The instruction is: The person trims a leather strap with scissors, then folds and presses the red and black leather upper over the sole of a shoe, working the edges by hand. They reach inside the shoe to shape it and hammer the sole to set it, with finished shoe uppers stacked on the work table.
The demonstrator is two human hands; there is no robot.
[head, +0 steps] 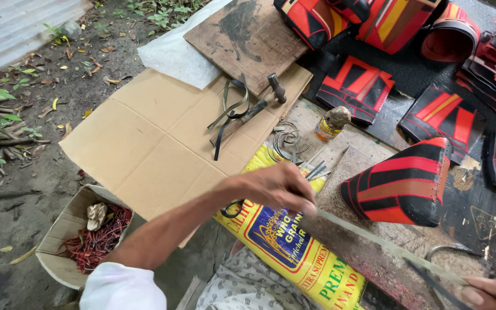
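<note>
My left hand [279, 186] reaches out over a yellow printed sack [294, 258] and pinches one end of a long pale strip [386, 245]. The strip runs taut, down and to the right, to my right hand [492, 291] at the bottom right corner, which grips its other end. A thin dark strip or blade [431, 281] lies along it near my right hand; what it is I cannot tell. Just beyond the strip, a red and black striped curved piece [400, 183] rests on a worn board [368, 252].
A hammer [268, 97] and dark straps lie on flat cardboard [150, 143]. A small bottle [331, 123] and wire rings [285, 140] sit behind my left hand. More red and black pieces [357, 86] fill the top right. A box of red scraps [87, 235] stands lower left.
</note>
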